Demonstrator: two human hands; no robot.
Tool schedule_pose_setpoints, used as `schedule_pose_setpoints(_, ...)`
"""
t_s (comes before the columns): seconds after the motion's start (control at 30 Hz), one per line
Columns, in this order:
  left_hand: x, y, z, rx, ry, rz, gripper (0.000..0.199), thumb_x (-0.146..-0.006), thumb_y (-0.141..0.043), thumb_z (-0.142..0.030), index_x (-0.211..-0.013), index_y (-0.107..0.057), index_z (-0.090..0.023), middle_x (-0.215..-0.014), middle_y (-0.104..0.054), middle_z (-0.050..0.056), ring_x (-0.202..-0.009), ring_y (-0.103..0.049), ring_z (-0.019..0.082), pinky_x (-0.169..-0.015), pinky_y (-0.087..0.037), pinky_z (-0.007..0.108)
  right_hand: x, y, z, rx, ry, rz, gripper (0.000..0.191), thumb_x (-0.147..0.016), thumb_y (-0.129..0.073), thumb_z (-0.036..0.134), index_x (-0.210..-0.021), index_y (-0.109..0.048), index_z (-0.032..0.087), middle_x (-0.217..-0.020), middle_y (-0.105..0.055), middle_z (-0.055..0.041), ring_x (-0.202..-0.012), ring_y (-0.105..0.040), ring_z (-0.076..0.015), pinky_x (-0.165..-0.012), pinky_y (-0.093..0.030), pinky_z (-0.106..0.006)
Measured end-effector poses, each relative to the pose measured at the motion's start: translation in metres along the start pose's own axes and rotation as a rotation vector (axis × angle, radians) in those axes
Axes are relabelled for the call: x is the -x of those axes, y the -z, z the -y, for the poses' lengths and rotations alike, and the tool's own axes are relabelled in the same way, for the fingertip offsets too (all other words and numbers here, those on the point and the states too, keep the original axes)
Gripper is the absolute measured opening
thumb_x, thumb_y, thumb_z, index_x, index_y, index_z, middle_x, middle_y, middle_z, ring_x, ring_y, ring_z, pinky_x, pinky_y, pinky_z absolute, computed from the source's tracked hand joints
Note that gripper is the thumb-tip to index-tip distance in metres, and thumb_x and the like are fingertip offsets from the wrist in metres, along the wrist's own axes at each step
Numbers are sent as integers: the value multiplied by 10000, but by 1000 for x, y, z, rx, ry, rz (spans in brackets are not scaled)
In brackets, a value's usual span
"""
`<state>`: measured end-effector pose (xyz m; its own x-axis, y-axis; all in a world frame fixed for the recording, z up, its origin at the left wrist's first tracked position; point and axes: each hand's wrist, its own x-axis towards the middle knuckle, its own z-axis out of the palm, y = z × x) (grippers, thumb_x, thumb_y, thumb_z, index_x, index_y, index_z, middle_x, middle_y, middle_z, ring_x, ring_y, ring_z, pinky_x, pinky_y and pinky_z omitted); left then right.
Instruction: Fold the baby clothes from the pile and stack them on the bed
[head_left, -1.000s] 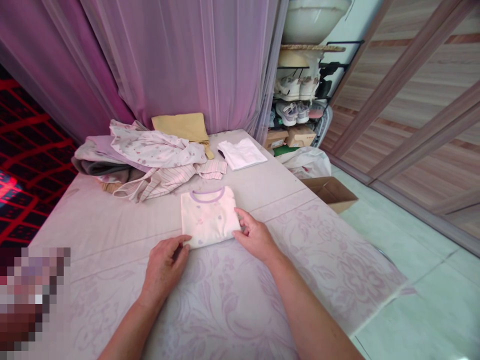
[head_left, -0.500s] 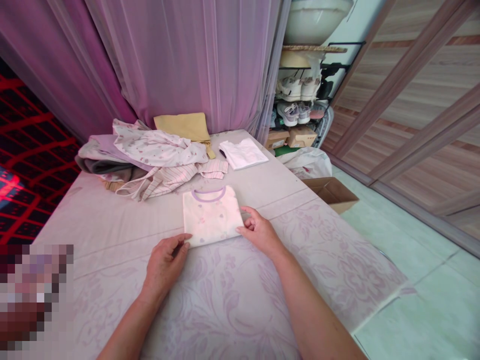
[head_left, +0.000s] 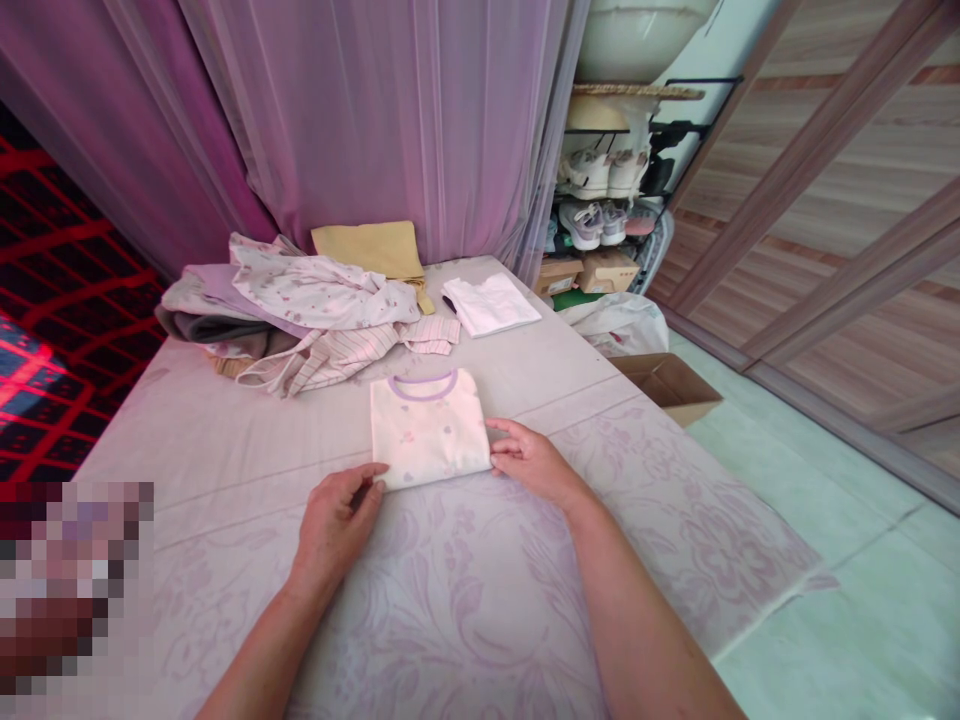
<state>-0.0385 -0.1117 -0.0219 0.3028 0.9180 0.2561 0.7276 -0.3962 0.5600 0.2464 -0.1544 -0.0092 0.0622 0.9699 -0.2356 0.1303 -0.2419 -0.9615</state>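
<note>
A white folded shirt (head_left: 429, 430) with a purple neckband and small printed motifs lies flat on the patterned bed cover (head_left: 480, 570), neckline facing away. My left hand (head_left: 341, 515) pinches its near left corner between thumb and forefinger. Along the right edge, my right hand (head_left: 532, 462) rests with fingers stretched out and apart, the tips beside or lightly touching the fabric; nothing is gripped in it.
A heap of loose clothes (head_left: 315, 300) lies at the back left, beside a folded yellow cloth (head_left: 375, 250). A folded white garment (head_left: 491, 303) lies back right. A cardboard box (head_left: 667, 385) and shoe rack (head_left: 600, 195) stand right of the bed. Purple curtains (head_left: 360, 120) hang behind.
My right hand's fingers have straightened and eased off the shirt's near right corner. My left hand stays at the left corner. The camera view has shifted slightly.
</note>
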Motion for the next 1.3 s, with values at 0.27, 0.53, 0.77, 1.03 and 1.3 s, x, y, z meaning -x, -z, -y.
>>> schedule_pose_setpoints(0.27,0,-1,0,12,-6,3,315,-823,-490,-406,-1001,-695,-246,-867,-720,31,-823,-649,198,-761,-512,335,0,-3,-6,133,111,-29,569,-724,-507,118,-1284,-466,211,-701,-606,58,-565,-540,-79,-566,-416,-199)
schedule_pose_setpoints(0.53,1,1,-3,7,14,-9,306,-810,-496,-389,-986,-700,-243,-853,-714,35,-822,-645,204,-755,-510,340,2,3,-3,152,75,-103,631,-739,-513,152,-1357,-393,178,-708,-598,49,-570,-517,-87,-544,-402,-199)
schedule_pose_setpoints(0.77,1,0,-2,49,8,-5,308,-795,-532,-428,-967,-704,-239,-757,-678,17,-700,-620,171,-703,-509,311,2,-4,-2,163,59,-67,518,-750,-496,146,-1263,-499,211,-758,-660,30,-624,-612,-101,-587,-428,-203)
schedule_pose_setpoints(1.03,2,1,-5,80,36,0,309,-799,-524,-424,-977,-696,-239,-738,-658,10,-685,-602,160,-697,-500,298,6,0,0,144,105,1,586,-767,-560,230,-1334,-414,206,-765,-596,37,-620,-551,-90,-593,-431,-216)
schedule_pose_setpoints(1.3,5,4,-13,12,7,61,245,-757,-521,-300,-924,-683,-224,-644,-616,-10,-641,-586,158,-740,-485,335,3,0,-5,288,20,-65,612,-723,-559,168,-1319,-429,209,-698,-566,58,-575,-511,-84,-552,-406,-200)
